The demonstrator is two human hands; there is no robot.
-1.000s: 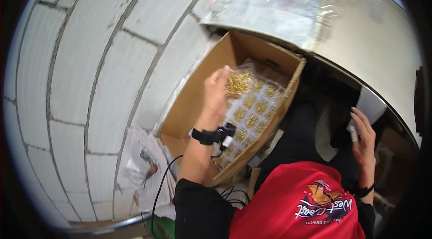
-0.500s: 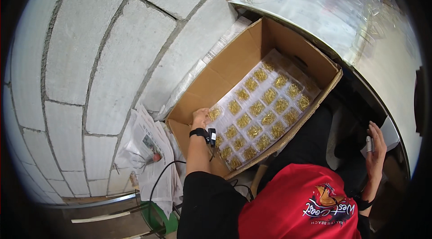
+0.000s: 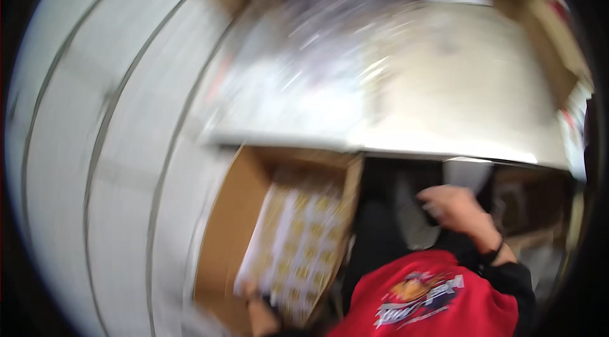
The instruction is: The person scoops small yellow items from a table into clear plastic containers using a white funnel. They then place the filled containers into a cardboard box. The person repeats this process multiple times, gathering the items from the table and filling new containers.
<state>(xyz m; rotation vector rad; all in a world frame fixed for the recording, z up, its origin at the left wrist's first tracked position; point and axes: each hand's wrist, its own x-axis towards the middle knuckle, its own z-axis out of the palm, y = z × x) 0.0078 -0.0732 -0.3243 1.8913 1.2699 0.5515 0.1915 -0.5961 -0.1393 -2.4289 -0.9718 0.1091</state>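
Observation:
The whole view is smeared by motion. My left hand (image 3: 249,290) is inside a brown cardboard box (image 3: 222,254), by the near left end of the rows; its fingers are too blurred to read. Rows of small clear packets (image 3: 303,253) holding thin gold-coloured pieces lie on a white sheet (image 3: 259,261) in the box. To the right of the box, my right hand (image 3: 458,210) hangs above my dark-clothed lap, just short of the table edge. Its fingers point left and look bent, but blur hides whether they hold anything.
Beyond the box stands a pale table (image 3: 457,96), with a heap of shiny clear plastic (image 3: 336,26) on its far left part. Another cardboard box (image 3: 552,45) is at the far right. A wall of pale blocks (image 3: 127,147) runs along the left.
The view has swung round to the right, so the box now appears lower and more upright. My right hand has moved inward from the right side, toward my lap. My left hand stays in the box.

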